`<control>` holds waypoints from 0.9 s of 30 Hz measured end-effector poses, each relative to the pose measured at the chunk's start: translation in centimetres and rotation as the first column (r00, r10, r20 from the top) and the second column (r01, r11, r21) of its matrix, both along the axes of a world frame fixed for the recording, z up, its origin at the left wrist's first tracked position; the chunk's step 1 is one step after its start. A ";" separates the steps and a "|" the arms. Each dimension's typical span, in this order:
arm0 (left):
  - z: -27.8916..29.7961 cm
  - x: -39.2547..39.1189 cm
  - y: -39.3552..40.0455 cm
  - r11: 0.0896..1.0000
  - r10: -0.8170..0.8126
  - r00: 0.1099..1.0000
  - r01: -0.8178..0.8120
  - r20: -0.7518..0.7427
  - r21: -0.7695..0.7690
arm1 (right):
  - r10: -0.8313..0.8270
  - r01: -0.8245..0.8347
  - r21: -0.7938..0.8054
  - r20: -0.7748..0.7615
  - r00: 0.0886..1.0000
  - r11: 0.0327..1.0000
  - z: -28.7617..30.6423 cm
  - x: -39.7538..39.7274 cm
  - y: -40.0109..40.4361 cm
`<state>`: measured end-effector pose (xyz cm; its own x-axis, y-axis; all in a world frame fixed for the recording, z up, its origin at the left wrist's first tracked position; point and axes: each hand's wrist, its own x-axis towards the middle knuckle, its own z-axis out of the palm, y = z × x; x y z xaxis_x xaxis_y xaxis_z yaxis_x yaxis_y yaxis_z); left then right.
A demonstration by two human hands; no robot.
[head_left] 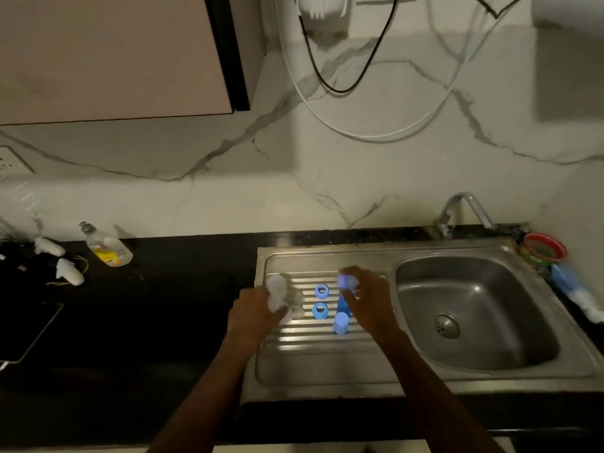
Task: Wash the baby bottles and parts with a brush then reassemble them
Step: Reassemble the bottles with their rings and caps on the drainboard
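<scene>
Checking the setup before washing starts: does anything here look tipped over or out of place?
The dish soap bottle lies tipped on its side on the dark counter, left of the sink's drainboard. Nothing looks spilled. The blue rings sit flat on the drainboard.

Left hand (pixel 253 310) grips clear bottle (pixel 277 291); right hand (pixel 369 297) holds blue-lit part (pixel 347 282) over drainboard (pixel 313 354).

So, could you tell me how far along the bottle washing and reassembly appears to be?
The parts look laid out on the sink's ribbed drainboard: two blue rings, a blue cap. Whether they are washed cannot be told. In hand: the left hand holds a clear bottle, the right hand grips a bluish part. The rings and cap are loose, so reassembly remains. The basin is empty.
</scene>
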<state>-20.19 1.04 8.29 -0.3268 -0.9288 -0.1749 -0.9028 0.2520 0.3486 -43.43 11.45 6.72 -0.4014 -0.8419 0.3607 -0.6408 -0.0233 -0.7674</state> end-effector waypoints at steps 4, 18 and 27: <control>9.6 -2.9 -1.9 0.910 -0.256 0.856 0.057 -0.449 -0.410 | -0.211 0.171 -0.417 -0.051 0.976 0.893 10.3 -0.9 -2.1; 7.0 -9.0 -4.5 0.859 -0.435 0.691 0.127 -0.577 -0.496 | -0.229 0.179 -0.280 -0.157 0.961 0.943 10.8 -5.0 -3.2; 0.5 -10.3 -2.7 0.916 -0.393 0.917 0.384 -0.066 -0.112 | -0.059 0.121 0.289 -0.216 0.975 0.950 0.8 -7.3 -0.7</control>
